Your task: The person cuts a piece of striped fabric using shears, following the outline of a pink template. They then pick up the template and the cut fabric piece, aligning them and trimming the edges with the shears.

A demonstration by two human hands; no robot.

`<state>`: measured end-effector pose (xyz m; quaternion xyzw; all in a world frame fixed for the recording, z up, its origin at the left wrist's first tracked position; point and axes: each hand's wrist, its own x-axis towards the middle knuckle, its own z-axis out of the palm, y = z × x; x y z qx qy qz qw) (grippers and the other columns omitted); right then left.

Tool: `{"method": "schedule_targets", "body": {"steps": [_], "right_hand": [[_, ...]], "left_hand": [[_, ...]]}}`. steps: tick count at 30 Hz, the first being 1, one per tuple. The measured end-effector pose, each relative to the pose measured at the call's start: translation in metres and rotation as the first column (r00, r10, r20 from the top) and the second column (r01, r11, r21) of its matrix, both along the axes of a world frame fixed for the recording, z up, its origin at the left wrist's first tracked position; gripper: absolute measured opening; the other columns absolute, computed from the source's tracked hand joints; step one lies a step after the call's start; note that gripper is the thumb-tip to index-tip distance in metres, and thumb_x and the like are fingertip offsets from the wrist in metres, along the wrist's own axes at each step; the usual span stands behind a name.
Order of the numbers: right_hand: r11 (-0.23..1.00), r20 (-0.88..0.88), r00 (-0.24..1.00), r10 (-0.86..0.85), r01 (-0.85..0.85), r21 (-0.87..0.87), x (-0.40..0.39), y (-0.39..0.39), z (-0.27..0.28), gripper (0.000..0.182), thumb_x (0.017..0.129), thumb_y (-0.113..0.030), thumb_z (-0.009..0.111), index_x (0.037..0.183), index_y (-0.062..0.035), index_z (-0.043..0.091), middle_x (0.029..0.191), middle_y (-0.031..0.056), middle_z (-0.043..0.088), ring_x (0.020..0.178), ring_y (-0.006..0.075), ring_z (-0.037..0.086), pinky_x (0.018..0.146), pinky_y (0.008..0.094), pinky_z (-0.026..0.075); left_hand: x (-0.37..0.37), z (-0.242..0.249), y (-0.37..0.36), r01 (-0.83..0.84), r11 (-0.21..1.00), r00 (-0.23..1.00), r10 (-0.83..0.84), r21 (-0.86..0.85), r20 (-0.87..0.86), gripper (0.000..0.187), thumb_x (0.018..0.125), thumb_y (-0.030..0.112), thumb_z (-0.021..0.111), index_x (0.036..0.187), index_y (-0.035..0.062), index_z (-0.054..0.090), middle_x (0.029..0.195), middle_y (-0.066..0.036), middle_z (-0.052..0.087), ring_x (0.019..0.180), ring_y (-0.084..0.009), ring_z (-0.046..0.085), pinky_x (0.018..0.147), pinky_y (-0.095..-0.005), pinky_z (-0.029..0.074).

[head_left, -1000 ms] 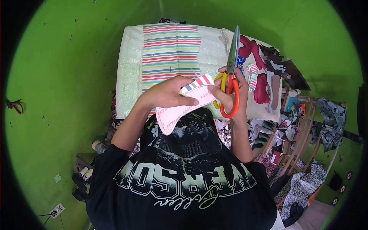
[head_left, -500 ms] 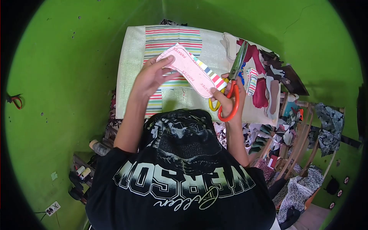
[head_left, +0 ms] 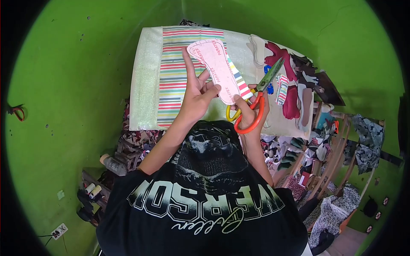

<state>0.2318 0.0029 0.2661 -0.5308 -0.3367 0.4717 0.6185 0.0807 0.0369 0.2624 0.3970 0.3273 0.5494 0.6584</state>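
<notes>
A pink sole-shaped insole piece (head_left: pixel 221 70), printed PARATEX and outlined with a drawn line, is held up over the table. Striped fabric (head_left: pixel 240 82) projects past its right edge. My left hand (head_left: pixel 197 97) pinches the insole piece at its left side, thumb in front and some fingers behind, with the index finger stretched upward. My right hand (head_left: pixel 253 115) grips the piece's lower end between thumb and fingers. That same hand also carries scissors (head_left: pixel 270 77) with one orange and one yellow handle, blades pointing up and right.
Striped cloth (head_left: pixel 175 77) lies across the pale table (head_left: pixel 143 85). On the right are white sole shapes (head_left: pixel 258 50), maroon pieces (head_left: pixel 291 104), a striped cut piece (head_left: pixel 282 89) and a blue object (head_left: pixel 268 88). A wooden rack (head_left: pixel 331 160) with fabric stands at right.
The insole piece has turned more upright. My left hand has moved from its upper end down to its lower left side. My right hand and the scissors have shifted slightly.
</notes>
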Motion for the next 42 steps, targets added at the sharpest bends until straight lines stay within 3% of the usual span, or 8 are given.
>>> {"method": "schedule_targets", "body": {"steps": [4, 6, 9, 21, 26, 27, 31, 42], "right_hand": [[1.000, -0.032, 0.999, 0.002, -0.002, 0.003, -0.003, 0.001, 0.002, 0.041, 0.080, 0.001, 0.073, 0.113, 0.0020, 0.050, 0.084, 0.0039, 0.046, 0.063, 0.0141, 0.062, 0.054, 0.0255, 0.055], [1.000, -0.043, 0.999, 0.006, -0.006, 0.000, -0.003, 0.002, 0.001, 0.041, 0.080, 0.001, 0.073, 0.113, 0.0020, 0.050, 0.084, 0.0036, 0.045, 0.063, 0.0141, 0.061, 0.054, 0.0256, 0.055], [0.999, -0.041, 0.999, 0.031, -0.032, -0.021, -0.001, 0.001, -0.003, 0.041, 0.079, 0.001, 0.073, 0.113, 0.0018, 0.050, 0.084, 0.0037, 0.046, 0.063, 0.0143, 0.062, 0.054, 0.0258, 0.054], [0.997, -0.055, 0.996, 0.070, -0.072, -0.026, -0.002, 0.000, 0.000, 0.043, 0.082, -0.001, 0.073, 0.117, 0.0019, 0.048, 0.088, 0.0073, 0.053, 0.069, 0.0136, 0.063, 0.057, 0.0256, 0.056], [0.955, -0.144, 0.945, 0.293, -0.281, 0.094, 0.006, -0.014, -0.016, 0.056, 0.096, -0.042, 0.060, 0.127, -0.0001, 0.040, 0.091, 0.0069, 0.055, 0.074, 0.0165, 0.060, 0.067, 0.0308, 0.054], [0.941, -0.012, 0.942, 0.334, -0.333, 0.066, 0.005, -0.018, -0.017, 0.073, 0.095, -0.064, 0.047, 0.129, 0.0000, 0.039, 0.092, 0.0080, 0.055, 0.075, 0.0176, 0.058, 0.069, 0.0312, 0.052], [0.895, 0.284, 0.849, 0.446, -0.426, -0.131, 0.004, -0.034, -0.008, 0.104, 0.079, -0.089, 0.035, 0.132, 0.0012, 0.037, 0.092, 0.0111, 0.055, 0.077, 0.0201, 0.060, 0.070, 0.0334, 0.051], [0.843, 0.297, 0.794, 0.531, -0.530, -0.089, -0.009, -0.029, 0.008, 0.108, 0.078, -0.090, 0.026, 0.132, 0.0032, 0.036, 0.087, 0.0112, 0.054, 0.073, 0.0220, 0.060, 0.067, 0.0356, 0.051]], "left_hand": [[0.006, -0.011, 0.001, -0.091, 0.989, 0.995, 0.094, 0.118, -0.016, 0.096, 0.089, -0.012, 0.052, 0.159, 0.0181, -0.006, 0.147, -0.022, 0.044, 0.114, -0.0198, 0.060, 0.086, -0.0300, 0.053], [0.001, -0.021, 0.008, -0.008, 0.934, 0.920, 0.147, 0.358, -0.363, 0.080, 0.087, -0.014, 0.051, 0.157, 0.0063, 0.019, 0.149, -0.022, 0.040, 0.112, -0.0187, 0.061, 0.080, -0.0254, 0.054], [0.003, -0.010, 0.004, -0.051, 0.971, 0.958, 0.114, 0.235, -0.262, 0.069, 0.084, -0.017, 0.052, 0.150, -0.0012, 0.036, 0.151, -0.020, 0.036, 0.117, -0.0195, 0.059, 0.081, -0.0227, 0.055], [0.008, -0.008, 0.011, -0.104, 0.951, 0.975, 0.155, 0.290, -0.157, 0.102, 0.072, -0.015, 0.067, 0.157, 0.0021, 0.013, 0.152, -0.017, 0.030, 0.119, -0.0202, 0.057, 0.081, -0.0246, 0.060], [-0.003, 0.010, 0.013, -0.172, 0.964, 0.962, 0.209, 0.201, -0.177, 0.099, 0.074, -0.014, 0.069, 0.155, -0.0032, 0.014, 0.144, -0.019, 0.047, 0.106, -0.0156, 0.063, 0.074, -0.0211, 0.055], [-0.003, 0.011, 0.017, -0.207, 0.951, 0.962, 0.240, 0.232, -0.126, 0.101, 0.074, -0.014, 0.069, 0.156, -0.0008, 0.011, 0.147, -0.018, 0.040, 0.108, -0.0172, 0.063, 0.075, -0.0216, 0.057], [0.002, 0.017, 0.021, -0.308, 0.911, 0.936, 0.342, 0.275, -0.087, 0.104, 0.075, -0.014, 0.070, 0.157, 0.0029, 0.008, 0.147, -0.018, 0.032, 0.111, -0.0207, 0.062, 0.074, -0.0223, 0.060], [0.022, 0.014, 0.011, -0.427, 0.858, 0.873, 0.474, 0.287, -0.119, 0.106, 0.076, -0.010, 0.072, 0.158, 0.0053, 0.007, 0.149, -0.018, 0.027, 0.108, -0.0194, 0.060, 0.077, -0.0232, 0.060]]}}
